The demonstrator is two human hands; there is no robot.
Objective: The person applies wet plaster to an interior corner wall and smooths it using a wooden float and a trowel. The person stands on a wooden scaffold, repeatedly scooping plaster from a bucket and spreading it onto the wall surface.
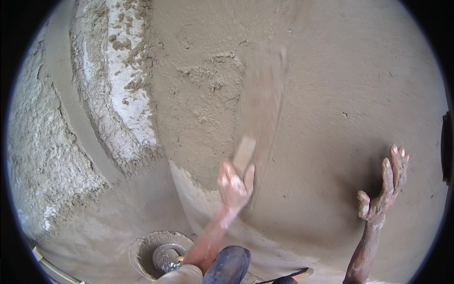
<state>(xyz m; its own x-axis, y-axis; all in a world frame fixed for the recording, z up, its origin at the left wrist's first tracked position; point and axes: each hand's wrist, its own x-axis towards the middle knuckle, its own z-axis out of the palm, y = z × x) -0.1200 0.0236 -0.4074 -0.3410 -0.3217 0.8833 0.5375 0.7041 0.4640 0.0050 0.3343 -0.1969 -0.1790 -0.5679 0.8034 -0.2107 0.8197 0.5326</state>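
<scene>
My left hand (235,188) is wrapped round the handle of a long, flat plastering float (262,102), which is blurred by motion. The float's blade lies against a wall coated in wet grey-brown mortar (331,90). Rougher, lumpy mortar (208,78) shows just left of the blade. Over to the right, my right hand (384,189) has its fingers stretched out and holds nothing. Mortar coats its fingers. It is close to the smoother plaster, but I cannot tell whether it touches.
A mortar-crusted bucket (138,251) with a round, wet container (169,257) inside stands at the lower left. My knee in blue trousers (228,265) is beside it. Farther left are a smooth vertical mortar strip (64,80) and a bare white patch (127,90).
</scene>
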